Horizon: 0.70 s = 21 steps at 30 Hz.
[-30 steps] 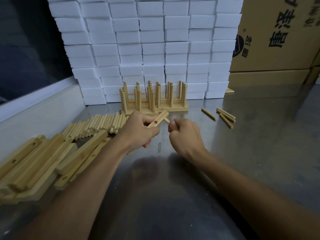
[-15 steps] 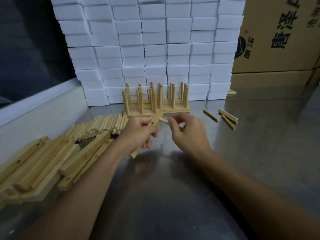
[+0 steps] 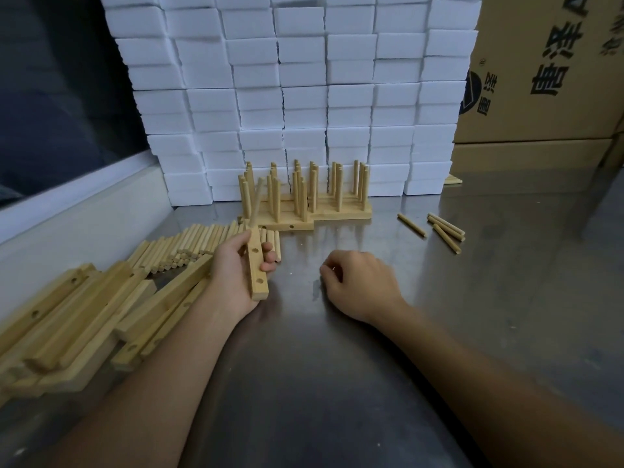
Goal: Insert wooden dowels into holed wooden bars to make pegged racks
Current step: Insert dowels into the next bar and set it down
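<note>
1. Bars (image 3: 67,329): loose pile at the left edge of the tabletop, lying crossed and stacked, holes showing. Risk: the heap is uneven, so a forearm brushing it could slide pieces toward the near edge.

2. Dowels (image 3: 189,246): row lying side by side, behind the pile, toward the back left. Risk: round stock, so a knock from the left hand would likely roll them out of line.

3. Left hand (image 3: 236,278): fingers and thumb wrapped round a bar (image 3: 257,271), held above the tabletop with three open holes facing up. One dowel (image 3: 255,204) stands in the far end hole, leaning slightly. Risk: whether it is fully seated cannot be told; if only started, it may drop out or jam crooked when the bar is turned. The grip covers part of the bar, which could block the next hole.

4. Racks (image 3: 304,204): finished, pegs upright, standing at the back centre against the white blocks (image 3: 304,96). Risk: the held bar's peg is near them and could catch a peg.

5. Right hand (image 3: 361,285): resting on the tabletop near centre, fingers curled under, nothing visibly held. Risk: its supply is not at hand.

6. Spare dowels (image 3: 442,229): a few, scattered toward the right, well apart from that hand; liable to roll when reached for.
</note>
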{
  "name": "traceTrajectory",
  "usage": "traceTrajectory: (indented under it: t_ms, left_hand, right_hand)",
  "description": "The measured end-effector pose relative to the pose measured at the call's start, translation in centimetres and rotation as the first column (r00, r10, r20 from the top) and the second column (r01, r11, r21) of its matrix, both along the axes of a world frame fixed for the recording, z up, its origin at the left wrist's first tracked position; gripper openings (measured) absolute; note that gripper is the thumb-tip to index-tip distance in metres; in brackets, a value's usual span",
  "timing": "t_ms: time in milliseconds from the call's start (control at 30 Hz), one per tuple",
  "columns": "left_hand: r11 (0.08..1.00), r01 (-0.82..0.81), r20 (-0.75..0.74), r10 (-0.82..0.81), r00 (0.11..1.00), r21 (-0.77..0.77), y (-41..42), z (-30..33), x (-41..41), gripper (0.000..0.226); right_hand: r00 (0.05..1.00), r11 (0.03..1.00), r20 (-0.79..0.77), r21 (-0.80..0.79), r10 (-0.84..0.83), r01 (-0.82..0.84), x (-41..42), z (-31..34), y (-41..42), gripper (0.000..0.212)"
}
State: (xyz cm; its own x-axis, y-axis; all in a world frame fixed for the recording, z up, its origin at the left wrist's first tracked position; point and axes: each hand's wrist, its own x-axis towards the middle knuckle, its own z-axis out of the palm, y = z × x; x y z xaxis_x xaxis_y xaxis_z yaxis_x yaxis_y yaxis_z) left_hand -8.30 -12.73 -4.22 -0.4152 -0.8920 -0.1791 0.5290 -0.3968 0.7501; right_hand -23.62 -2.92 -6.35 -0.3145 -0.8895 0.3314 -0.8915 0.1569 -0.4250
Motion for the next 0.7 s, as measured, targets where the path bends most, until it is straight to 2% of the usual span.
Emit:
traceTrajectory:
  t_ms: [333,467,533,600,700]
  left_hand:
    - [0.999,0.023,-0.128,-0.018,0.992,0.037,-0.1,-0.3,0.3,0.023]
    - [0.999,0.014,-0.162,-0.005,0.987,0.051,-0.3,-0.5,0.3,0.025]
    - [0.999,0.006,-0.182,0.004,0.983,0.054,-0.4,-0.6,0.3,0.026]
    - [0.999,0.001,-0.202,0.010,0.979,0.053,-0.5,-0.6,0.3,0.028]
    - [0.999,-0.010,-0.233,0.021,0.972,0.052,-0.6,-0.7,0.3,0.030]
  right_hand:
    - [0.995,0.996,-0.065,0.025,-0.080,0.081,0.6,0.1,-0.6,0.016]
    - [0.994,0.994,0.014,0.043,-0.104,0.103,1.0,0.4,-2.6,0.013]
    - [0.990,0.995,0.112,0.066,-0.083,0.076,1.3,0.7,-4.5,0.014]
    - [0.971,0.996,0.226,0.041,-0.082,0.074,1.9,1.0,-6.4,0.021]
    - [0.947,0.994,0.307,-0.021,-0.095,0.107,3.1,1.3,-8.8,0.038]
